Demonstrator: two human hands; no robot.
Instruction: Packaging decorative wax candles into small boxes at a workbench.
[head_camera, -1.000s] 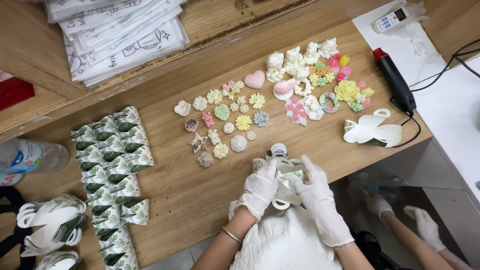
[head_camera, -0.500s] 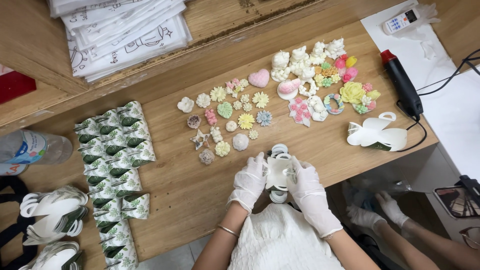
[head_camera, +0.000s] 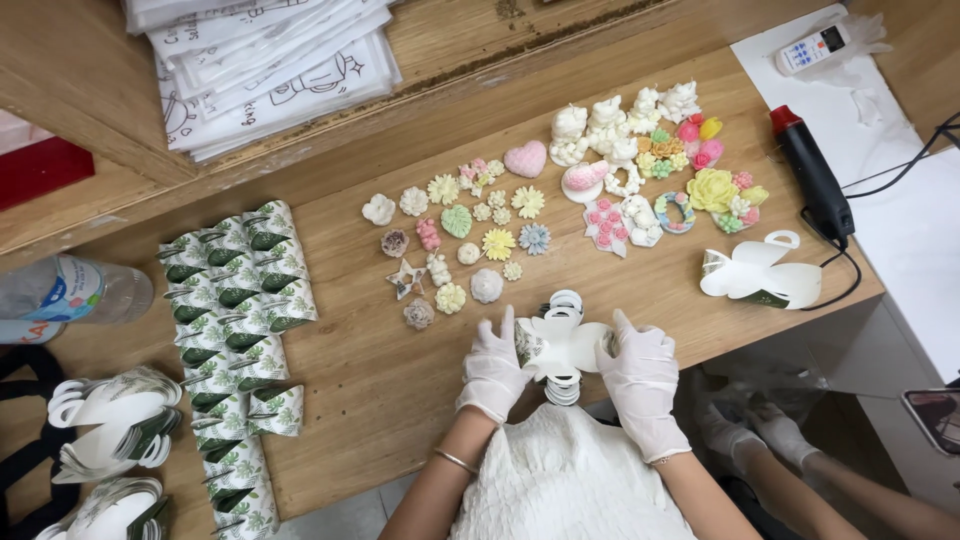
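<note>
Paper box, white card with rounded scalloped flaps and looped handles, at the wooden table's near edge, my gloved left hand and right hand gripped its sides, small pastel moulded flowers lay beyond.

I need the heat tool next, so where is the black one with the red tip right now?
In the head view the black heat tool lies at the table's right edge, just right of the yellow flower piece and above the white folded paper box.
</note>
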